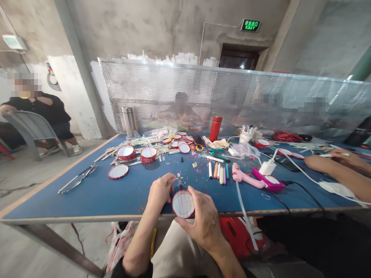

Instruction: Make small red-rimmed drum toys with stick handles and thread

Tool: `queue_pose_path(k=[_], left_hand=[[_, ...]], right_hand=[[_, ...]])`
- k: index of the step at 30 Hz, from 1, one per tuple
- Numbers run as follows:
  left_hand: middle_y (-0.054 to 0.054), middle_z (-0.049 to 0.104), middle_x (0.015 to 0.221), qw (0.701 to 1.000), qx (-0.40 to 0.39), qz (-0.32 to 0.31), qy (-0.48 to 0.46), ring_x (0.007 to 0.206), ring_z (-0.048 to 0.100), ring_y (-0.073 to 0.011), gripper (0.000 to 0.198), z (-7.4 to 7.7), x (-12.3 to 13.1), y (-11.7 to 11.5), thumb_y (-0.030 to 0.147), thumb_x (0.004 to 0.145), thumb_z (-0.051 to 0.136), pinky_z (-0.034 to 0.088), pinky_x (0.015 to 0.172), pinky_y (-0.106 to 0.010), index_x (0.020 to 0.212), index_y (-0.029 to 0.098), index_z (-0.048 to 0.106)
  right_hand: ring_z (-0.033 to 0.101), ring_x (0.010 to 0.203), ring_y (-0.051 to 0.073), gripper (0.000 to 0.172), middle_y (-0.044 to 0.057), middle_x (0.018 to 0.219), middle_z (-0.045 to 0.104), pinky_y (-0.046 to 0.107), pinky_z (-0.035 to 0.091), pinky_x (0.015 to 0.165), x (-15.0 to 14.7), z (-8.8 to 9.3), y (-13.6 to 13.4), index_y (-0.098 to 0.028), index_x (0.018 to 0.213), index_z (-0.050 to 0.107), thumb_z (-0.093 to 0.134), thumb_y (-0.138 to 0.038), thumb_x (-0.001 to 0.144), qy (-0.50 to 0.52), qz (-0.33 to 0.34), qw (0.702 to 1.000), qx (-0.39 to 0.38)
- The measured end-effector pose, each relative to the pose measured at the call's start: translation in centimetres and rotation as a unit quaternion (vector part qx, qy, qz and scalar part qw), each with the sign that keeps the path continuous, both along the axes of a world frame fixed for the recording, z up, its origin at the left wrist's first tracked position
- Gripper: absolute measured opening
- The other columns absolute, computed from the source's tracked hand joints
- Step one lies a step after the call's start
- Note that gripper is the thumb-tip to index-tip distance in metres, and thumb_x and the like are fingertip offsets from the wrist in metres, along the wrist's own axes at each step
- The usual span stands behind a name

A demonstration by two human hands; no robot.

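Over the table's front edge, my right hand (204, 214) grips a small toy lute (183, 204) by its round body. The body has a white face with thin lines like strings and a red rim. Its short dark and coloured neck (180, 182) points away from me. My left hand (162, 190) is closed at the neck's far end, with thumb and forefinger pinching a thin pale crosspiece (179, 178). Beyond the hands lie small wood pieces (196, 165) and a little black block (182, 159).
Red-rimmed drums (148, 154), scissors (77, 179), markers (222, 174) and a pink glue gun (246, 177) lie about the blue table (95, 202). A red flask (215, 129) and a steel flask (128, 120) stand behind. At right, a co-worker's arm (333, 170) rests near white cables.
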State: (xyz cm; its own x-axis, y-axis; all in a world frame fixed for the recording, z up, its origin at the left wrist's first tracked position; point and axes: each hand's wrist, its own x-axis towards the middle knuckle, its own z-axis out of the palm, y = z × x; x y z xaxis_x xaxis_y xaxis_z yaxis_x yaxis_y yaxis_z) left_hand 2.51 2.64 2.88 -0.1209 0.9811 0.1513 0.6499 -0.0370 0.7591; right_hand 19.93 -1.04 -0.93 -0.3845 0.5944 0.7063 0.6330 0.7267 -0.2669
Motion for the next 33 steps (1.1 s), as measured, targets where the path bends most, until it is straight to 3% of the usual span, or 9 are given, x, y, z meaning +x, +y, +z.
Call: queue_pose_path(k=[14,25,33], left_hand=[[0.008,0.059,0.056,1.000,0.003,-0.002,0.004,0.031,0.051,-0.0067,0.025,0.05,0.03,0.00,0.035,0.088,0.039,0.042,0.049,-0.017,0.080,0.023,0.059],[0.008,0.059,0.055,1.000,0.006,0.000,0.004,0.030,0.051,-0.0067,0.026,-0.17,0.02,0.09,0.036,0.088,0.038,0.041,0.047,-0.017,0.081,0.023,0.060],[0.009,0.056,0.050,1.000,0.007,-0.001,0.006,0.030,0.050,-0.0075,0.026,-0.27,-0.03,0.19,0.035,0.088,0.039,0.041,0.047,-0.017,0.083,0.024,0.061]], right_hand=[[0.056,0.109,0.031,0.082,0.017,0.120,0.058,0.048,0.046,0.089,0.05,-0.06,0.08,-0.011,0.140,0.029,0.068,-0.041,0.074,-0.004,0.002,1.000,0.024],[0.058,0.108,0.031,0.076,0.016,0.120,0.059,0.046,0.048,0.088,0.14,0.08,0.11,-0.019,0.143,0.029,0.061,-0.046,0.080,0.007,0.012,0.999,0.030],[0.054,0.110,0.030,0.080,0.016,0.122,0.057,0.049,0.045,0.090,0.01,-0.29,0.16,-0.013,0.140,0.028,0.067,-0.040,0.077,-0.003,0.005,1.000,0.021]])
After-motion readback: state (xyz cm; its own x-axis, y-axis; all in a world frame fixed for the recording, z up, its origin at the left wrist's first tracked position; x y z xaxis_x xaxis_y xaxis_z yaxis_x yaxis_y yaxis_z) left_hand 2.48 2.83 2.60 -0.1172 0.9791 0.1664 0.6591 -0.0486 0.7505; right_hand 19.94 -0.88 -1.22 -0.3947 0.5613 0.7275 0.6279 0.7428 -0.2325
